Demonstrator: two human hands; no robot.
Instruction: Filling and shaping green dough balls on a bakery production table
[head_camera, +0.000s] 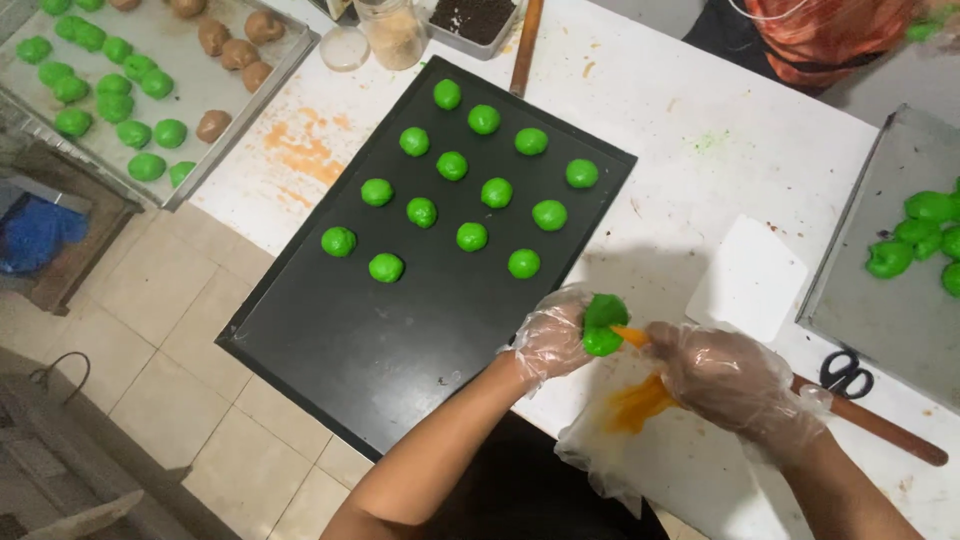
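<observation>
Head view, near to far. Both hands wore thin clear gloves. Left hand (552, 338) sat at 6 o'clock, fingers curled around a green dough piece (603, 325), cupping it open side toward the right. Right hand (728, 378) was at 5 o'clock, fingers pressed together around a clear piping bag (625, 420) of orange filling, with the tip touching the dough.

Bag body draped over the counter (680, 140) edge below the hands. Black tray (400, 340) lay just left of the hands at 7 to 11 o'clock, near half bare, far half carrying rows of green dough balls (472, 236). White square card (750, 278) at 3 o'clock, scissors (845, 372) and a wooden rolling pin (880, 425) at 4 o'clock, both close to the right wrist.

Further out: metal tray (880, 320) at 2 to 3 o'clock with rough green lumps; another metal tray (250, 95) at 10 to 11 o'clock with green and brown balls. Jars and a dark-filled container at 12 o'clock. Another person's torso at 1 o'clock.

Risks, my read:
- Squeezing too hard could overfill the dough, splitting it or smearing orange onto the glove.
- Slack bag hanging over the edge could slip off or leak.
- Right elbow could knock the scissors or the rolling pin.
</observation>
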